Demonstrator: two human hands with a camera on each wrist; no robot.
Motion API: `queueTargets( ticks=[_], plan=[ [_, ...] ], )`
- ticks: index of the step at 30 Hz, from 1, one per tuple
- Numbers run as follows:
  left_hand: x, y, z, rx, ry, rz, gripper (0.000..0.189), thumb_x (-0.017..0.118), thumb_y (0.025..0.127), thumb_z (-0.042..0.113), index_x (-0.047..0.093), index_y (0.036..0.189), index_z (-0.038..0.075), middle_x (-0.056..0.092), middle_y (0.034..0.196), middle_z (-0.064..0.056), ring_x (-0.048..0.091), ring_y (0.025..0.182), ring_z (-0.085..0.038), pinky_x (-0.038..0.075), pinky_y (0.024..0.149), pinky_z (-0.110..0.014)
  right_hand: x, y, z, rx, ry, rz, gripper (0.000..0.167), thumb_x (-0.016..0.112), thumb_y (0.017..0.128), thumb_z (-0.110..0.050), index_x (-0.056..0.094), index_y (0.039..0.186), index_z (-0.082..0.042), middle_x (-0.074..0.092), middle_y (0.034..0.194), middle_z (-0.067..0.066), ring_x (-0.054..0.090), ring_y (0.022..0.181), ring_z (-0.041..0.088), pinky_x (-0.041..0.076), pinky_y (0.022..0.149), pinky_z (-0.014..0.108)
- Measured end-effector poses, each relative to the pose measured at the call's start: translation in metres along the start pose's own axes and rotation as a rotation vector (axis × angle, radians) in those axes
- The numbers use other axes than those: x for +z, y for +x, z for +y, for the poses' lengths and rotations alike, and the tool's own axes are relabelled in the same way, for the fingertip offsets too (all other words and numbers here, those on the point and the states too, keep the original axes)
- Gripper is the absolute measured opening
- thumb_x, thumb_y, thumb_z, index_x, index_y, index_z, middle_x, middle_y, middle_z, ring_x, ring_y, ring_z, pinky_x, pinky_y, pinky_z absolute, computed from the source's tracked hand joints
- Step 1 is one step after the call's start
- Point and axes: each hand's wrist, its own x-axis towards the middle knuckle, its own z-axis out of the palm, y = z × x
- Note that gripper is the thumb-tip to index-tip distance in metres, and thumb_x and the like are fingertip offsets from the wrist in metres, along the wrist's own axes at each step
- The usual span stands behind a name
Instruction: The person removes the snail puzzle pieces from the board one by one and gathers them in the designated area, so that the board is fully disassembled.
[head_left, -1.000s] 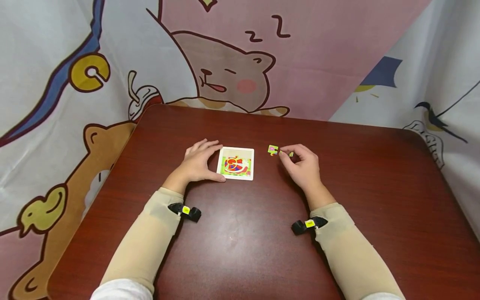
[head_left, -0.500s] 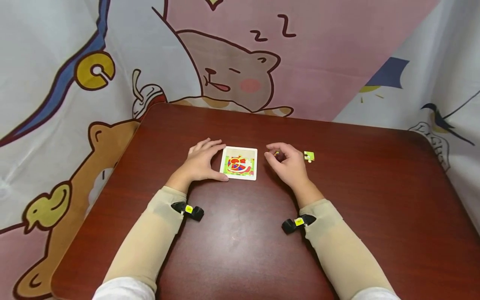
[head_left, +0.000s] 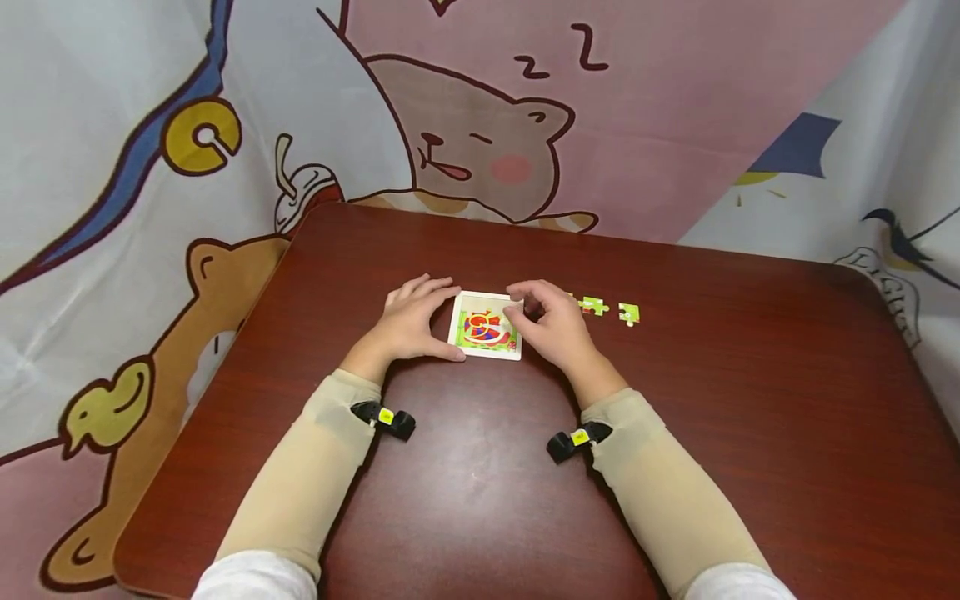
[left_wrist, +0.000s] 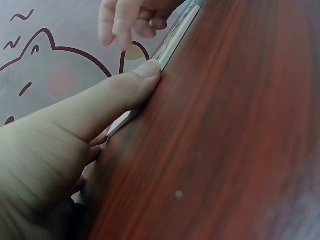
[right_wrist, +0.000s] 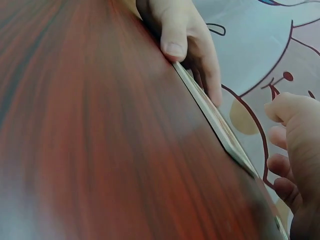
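In the head view, my left hand [head_left: 412, 325] lies along the left side of a small white-framed puzzle tray [head_left: 491, 356]. Its thumb touches the near left corner and a finger reaches the far left corner, so the tray is held between them. The tray bears a snail picture with a bare strip along its far side. Over the tray's right edge comes my right hand [head_left: 551, 323], thumb and forefinger bent toward each other. In the left wrist view the right fingers [left_wrist: 120, 27] hang close above the tray; I cannot tell whether a piece is between them.
Loose green puzzle pieces lie on the dark red-brown table [head_left: 465, 517] right of the tray: one piece [head_left: 596, 307] beside the right hand and another piece [head_left: 628, 314] farther right. A cartoon-printed cloth [head_left: 465, 133] hangs behind the table.
My right hand has moved left from the loose pieces to the tray's right edge, uncovering pieces behind it. My left hand stays at the tray. The view has shifted slightly.
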Motion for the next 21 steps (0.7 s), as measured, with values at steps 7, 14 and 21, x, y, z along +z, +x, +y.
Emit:
queueTargets(
  ticks=[7,14,21],
  plan=[
    [-0.001,0.0,0.0,0.01,0.014,0.0,0.115,0.092,0.068,0.068,0.048,0.162,0.018,0.037,0.17,-0.005,0.019,0.16,-0.036,0.018,0.121,-0.06,0.019,0.009,-0.013,-0.005,-0.039,-0.117,0.036,0.083,0.092,-0.013,0.074,0.125,-0.005,0.072,0.117,0.009,0.063,0.09,0.025,0.052,0.078,0.037],
    [-0.001,0.001,0.0,0.011,0.011,-0.001,0.115,0.091,0.069,0.068,0.047,0.163,0.018,0.037,0.171,-0.004,0.019,0.16,-0.036,0.019,0.12,-0.061,0.032,0.013,-0.021,0.031,-0.112,-0.239,0.042,0.082,0.093,-0.014,0.071,0.133,-0.007,0.073,0.126,0.007,0.067,0.097,0.023,0.055,0.087,0.041],
    [-0.001,0.001,-0.001,0.011,0.012,-0.002,0.115,0.092,0.069,0.068,0.047,0.163,0.018,0.036,0.171,-0.004,0.019,0.16,-0.036,0.019,0.12,-0.062,0.037,0.015,-0.025,0.025,-0.179,-0.317,0.039,0.081,0.095,-0.019,0.074,0.133,-0.011,0.076,0.125,0.002,0.062,0.103,0.025,0.052,0.09,0.042]
  ],
)
